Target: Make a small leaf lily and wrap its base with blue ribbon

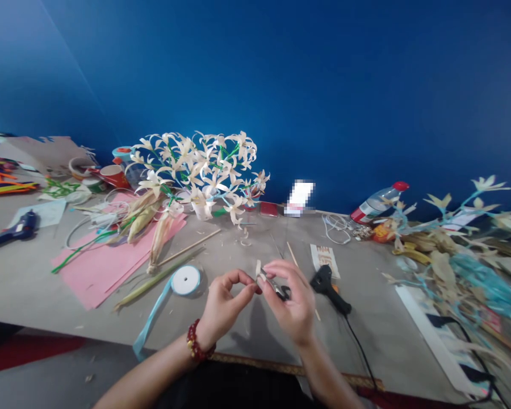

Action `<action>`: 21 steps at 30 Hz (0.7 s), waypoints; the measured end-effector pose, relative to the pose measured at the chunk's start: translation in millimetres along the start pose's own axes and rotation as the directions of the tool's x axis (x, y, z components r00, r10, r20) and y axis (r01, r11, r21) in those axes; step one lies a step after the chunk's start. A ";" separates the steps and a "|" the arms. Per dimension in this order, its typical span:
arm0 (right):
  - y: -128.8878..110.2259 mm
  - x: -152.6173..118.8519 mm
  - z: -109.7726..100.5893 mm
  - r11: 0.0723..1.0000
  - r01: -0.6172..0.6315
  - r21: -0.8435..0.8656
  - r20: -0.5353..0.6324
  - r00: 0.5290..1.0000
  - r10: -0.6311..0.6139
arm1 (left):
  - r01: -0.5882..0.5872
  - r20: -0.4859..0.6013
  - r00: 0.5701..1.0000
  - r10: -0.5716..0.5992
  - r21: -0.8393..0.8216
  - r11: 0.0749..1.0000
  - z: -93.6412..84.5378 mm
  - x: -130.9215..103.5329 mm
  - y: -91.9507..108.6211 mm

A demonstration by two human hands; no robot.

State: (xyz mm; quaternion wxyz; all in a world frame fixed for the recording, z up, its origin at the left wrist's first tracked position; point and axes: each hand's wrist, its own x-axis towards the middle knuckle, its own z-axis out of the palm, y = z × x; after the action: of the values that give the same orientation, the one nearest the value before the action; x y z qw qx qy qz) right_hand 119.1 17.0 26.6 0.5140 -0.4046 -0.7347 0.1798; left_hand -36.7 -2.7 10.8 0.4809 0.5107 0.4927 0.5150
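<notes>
Over the middle of the table, my left hand [227,298] and my right hand [292,298] meet at the fingertips. A small pale strip [259,265], like a piece of corn husk, sticks up at the right fingertips. Tucked in the right palm is a dark, shiny metal tool [283,291], mostly hidden and possibly small scissors. Thumb and forefinger of the left hand are pinched together; what is between them is too small to make out. Left of the hands lies a roll of light blue ribbon [185,279], its tail [153,318] trailing over the front edge.
A black glue gun [332,289] with its cord lies right of my hands. White husk flowers [204,170] stand at the back. Pink paper [89,278] with husks lies left, near a blue glue gun [23,227]. A bottle [378,203] and more husk flowers [485,204] are right.
</notes>
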 end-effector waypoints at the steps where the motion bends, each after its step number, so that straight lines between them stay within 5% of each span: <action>1: -0.5 -0.1 -0.6 1.000 -0.021 0.018 0.002 1.000 0.021 | -0.009 -0.002 1.000 0.009 0.011 1.000 -0.1 -0.1 -0.3; 21: -2.7 -5.4 -2.9 0.972 -0.173 0.160 0.068 0.984 0.164 | -0.278 -0.017 0.957 0.291 0.244 0.929 2.2 -5.2 5.3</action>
State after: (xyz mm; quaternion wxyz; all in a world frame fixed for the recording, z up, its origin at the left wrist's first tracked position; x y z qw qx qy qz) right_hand 121.3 10.7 26.3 0.5085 -0.4164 -0.6941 0.2937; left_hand -34.4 -8.1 15.8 0.3231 0.6170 0.4844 0.5293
